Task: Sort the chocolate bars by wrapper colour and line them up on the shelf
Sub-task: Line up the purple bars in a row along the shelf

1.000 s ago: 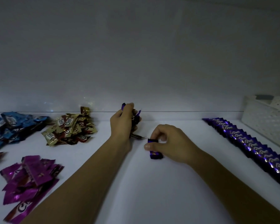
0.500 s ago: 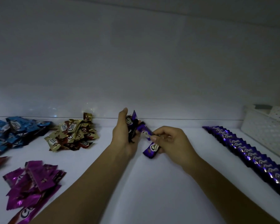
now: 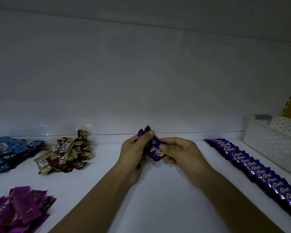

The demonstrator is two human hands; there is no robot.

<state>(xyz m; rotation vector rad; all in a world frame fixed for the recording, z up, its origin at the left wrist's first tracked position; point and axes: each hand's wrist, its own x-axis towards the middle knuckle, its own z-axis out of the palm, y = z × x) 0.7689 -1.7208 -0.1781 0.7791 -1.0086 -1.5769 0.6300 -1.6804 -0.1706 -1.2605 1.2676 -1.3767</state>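
My left hand grips a small bunch of purple chocolate bars upright above the white shelf. My right hand pinches another purple bar and holds it against that bunch. A long overlapping row of purple bars runs along the right side. At the left lie loose heaps: gold bars, blue bars and magenta bars.
A white perforated plastic basket stands at the far right, just beyond the purple row. The shelf's white back wall rises right behind the hands. A dark red wrapper barely shows at the left edge.
My right hand lifted a purple bar off the shelf and brought it up to the bunch in my left hand. The two hands now meet.
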